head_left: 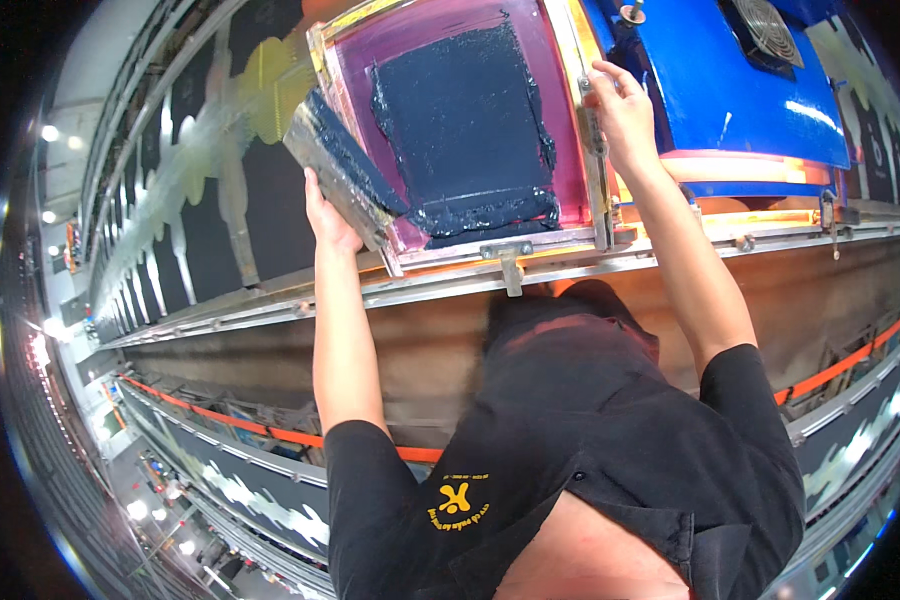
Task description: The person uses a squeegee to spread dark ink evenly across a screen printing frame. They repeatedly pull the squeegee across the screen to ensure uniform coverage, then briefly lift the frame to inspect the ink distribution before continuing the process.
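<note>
My left hand (332, 215) is closed around the lower end of a wide, flat squeegee (332, 160) with a grey holder. Black ink coats the squeegee's inner side. The tool lies tilted across the left side of a screen printing frame (570, 50) with purple mesh (555, 70). A thick rectangle of black ink (455, 110) covers the middle of the mesh, with a ridge of ink along its near edge. At the frame's right side, my right hand (625, 120) has its fingers bent over the edge and grips it. Its palm side is partly hidden.
A metal rail (430, 285) with a small clamp (511, 272) runs along the table's near edge. On the right stands a blue machine (760, 90) with a fan grille and an orange glow beneath. Dark printed panels (200, 230) stretch left. An orange strip (295, 435) lines another table behind me.
</note>
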Tool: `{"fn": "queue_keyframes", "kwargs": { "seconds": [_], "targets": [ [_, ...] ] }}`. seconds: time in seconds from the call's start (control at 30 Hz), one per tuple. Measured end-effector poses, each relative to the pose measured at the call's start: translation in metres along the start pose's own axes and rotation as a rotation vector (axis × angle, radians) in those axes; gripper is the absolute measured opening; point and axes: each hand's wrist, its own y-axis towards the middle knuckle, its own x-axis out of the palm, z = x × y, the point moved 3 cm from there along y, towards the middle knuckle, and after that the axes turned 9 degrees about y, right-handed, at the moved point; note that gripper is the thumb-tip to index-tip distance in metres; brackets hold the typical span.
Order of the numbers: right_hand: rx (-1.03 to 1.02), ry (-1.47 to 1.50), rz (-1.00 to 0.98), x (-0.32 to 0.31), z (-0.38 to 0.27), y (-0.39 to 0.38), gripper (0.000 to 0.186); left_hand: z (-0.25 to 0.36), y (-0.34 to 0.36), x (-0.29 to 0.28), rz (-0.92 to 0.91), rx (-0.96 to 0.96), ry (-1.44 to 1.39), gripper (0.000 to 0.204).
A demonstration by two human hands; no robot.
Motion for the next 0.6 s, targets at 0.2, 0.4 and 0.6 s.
{"fn": "queue_keyframes", "kwargs": {
  "seconds": [0.2, 0.4, 0.6],
  "targets": [
    [-0.020, -0.133, 0.073, -0.011, 0.034, 0.018, 0.038, -0.045, 0.029, 0.000, 0.045, -0.134, 0.009, 0.070],
    [-0.063, -0.106, 0.150, -0.026, 0.094, 0.032, 0.033, -0.059, 0.039, -0.006, -0.035, -0.182, 0.038, 0.072],
    [-0.098, -0.472, 0.154, -0.041, 0.127, 0.038, 0.033, -0.058, 0.037, -0.009, 0.001, -0.191, 0.147, 0.075]
  ]
}}
